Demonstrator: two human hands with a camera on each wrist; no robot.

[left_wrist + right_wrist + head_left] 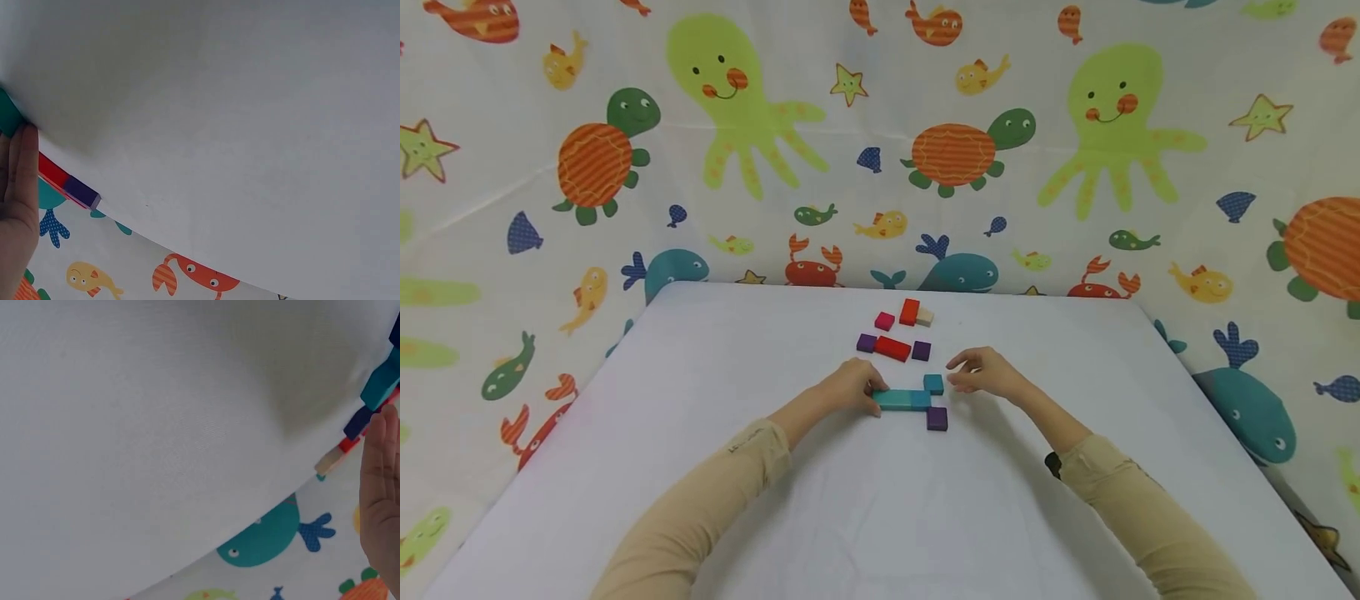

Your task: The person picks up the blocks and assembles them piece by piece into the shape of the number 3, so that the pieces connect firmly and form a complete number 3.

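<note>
My left hand pinches the left end of a long teal block between thumb and fingers. In the left wrist view, its fingers lie against a green-teal block end. A blue block continues the row at the long block's right end. Around that end, a small teal block sits on the far side and a purple block on the near side. Just right of the small teal block hovers my right hand, fingers loosely bent and holding nothing.
Farther back, a red block lies between two purple blocks, one left and one right. Behind them are a pinkish-red block, an upright-looking red block and a cream block. A patterned cloth hangs behind the white table.
</note>
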